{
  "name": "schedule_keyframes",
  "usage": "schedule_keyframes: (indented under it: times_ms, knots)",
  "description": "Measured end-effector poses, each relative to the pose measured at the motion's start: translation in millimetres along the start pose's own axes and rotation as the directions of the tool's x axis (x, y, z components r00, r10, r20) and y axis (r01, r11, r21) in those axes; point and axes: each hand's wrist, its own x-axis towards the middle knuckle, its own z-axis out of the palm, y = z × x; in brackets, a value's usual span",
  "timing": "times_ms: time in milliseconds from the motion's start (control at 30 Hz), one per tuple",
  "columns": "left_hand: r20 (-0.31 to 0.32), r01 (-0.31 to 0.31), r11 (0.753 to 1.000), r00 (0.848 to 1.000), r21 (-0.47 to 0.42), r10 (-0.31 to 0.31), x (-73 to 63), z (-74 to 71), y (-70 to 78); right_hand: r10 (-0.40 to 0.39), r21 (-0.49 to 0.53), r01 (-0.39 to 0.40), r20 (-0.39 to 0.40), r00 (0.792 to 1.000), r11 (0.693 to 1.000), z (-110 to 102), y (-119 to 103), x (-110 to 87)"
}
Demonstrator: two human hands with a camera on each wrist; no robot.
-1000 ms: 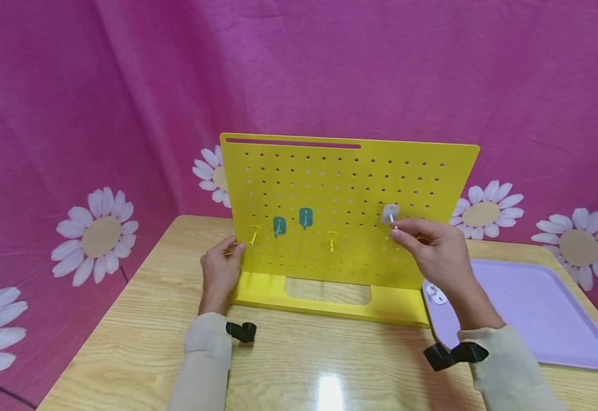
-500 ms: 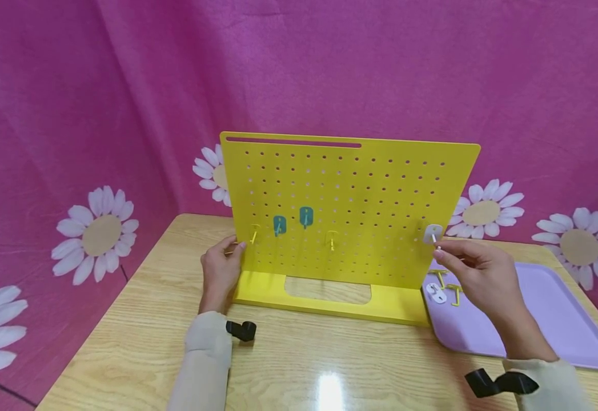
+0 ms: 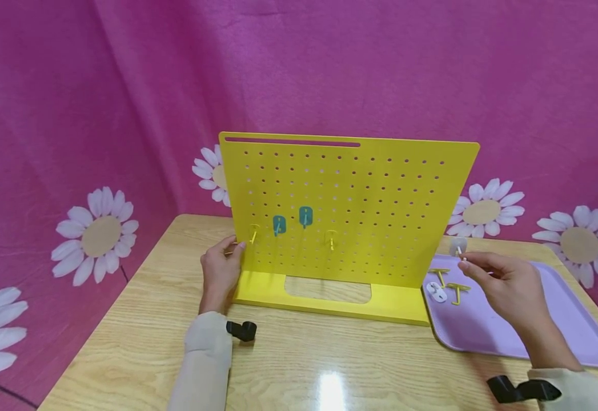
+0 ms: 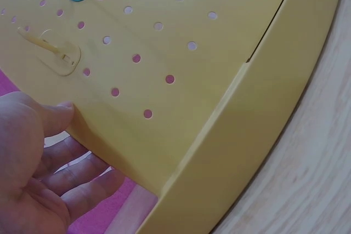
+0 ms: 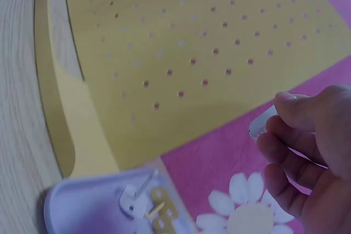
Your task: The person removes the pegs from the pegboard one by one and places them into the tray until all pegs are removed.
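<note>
A yellow pegboard [image 3: 370,197] stands upright on its yellow base. My left hand [image 3: 220,273] grips its left edge, with the thumb on the front face and the other fingers behind, as the left wrist view shows. Two teal hooks [image 3: 305,216] and two yellow hooks [image 3: 332,240] sit in the board's holes. Right of the board, over the back of the tray, my right hand [image 3: 512,288] pinches a white pegboard hook [image 3: 458,246] between thumb and fingers. In the right wrist view only part of that white hook [image 5: 261,124] shows past the fingertips.
A lilac tray [image 3: 576,319] lies right of the board. Near its left end are two yellow hooks [image 3: 457,292] and another white hook [image 3: 436,293]. The wooden table [image 3: 278,359] extends in front, and a pink cloth [image 3: 329,68] with daisies hangs behind.
My right hand has carried the white hook rightward and down, away from the board's face, past its right edge to above the tray. The left hand keeps its grip on the board.
</note>
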Motion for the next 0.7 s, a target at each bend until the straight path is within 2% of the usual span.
schedule_keyframes:
  times_ms: [233, 467, 700]
  knots:
    - [0.002, 0.003, 1.000, 1.000, -0.007, -0.003, -0.5, -0.6, 1.3, 0.036, -0.093, -0.033, 0.034, 0.999, 0.995, 6, 23, -1.1]
    - [0.001, -0.012, 1.000, 1.000, 0.002, 0.012, -0.3, -1.2, 1.1, 0.053, -0.138, -0.043, 0.069, 0.996, 0.990, 13, 46, -3.1]
    - [-0.001, -0.025, 1.000, 1.000, 0.007, 0.025, -0.3, -1.5, 2.0, 0.032, -0.177, -0.011, 0.112, 0.993, 0.984, 24, 63, -3.3]
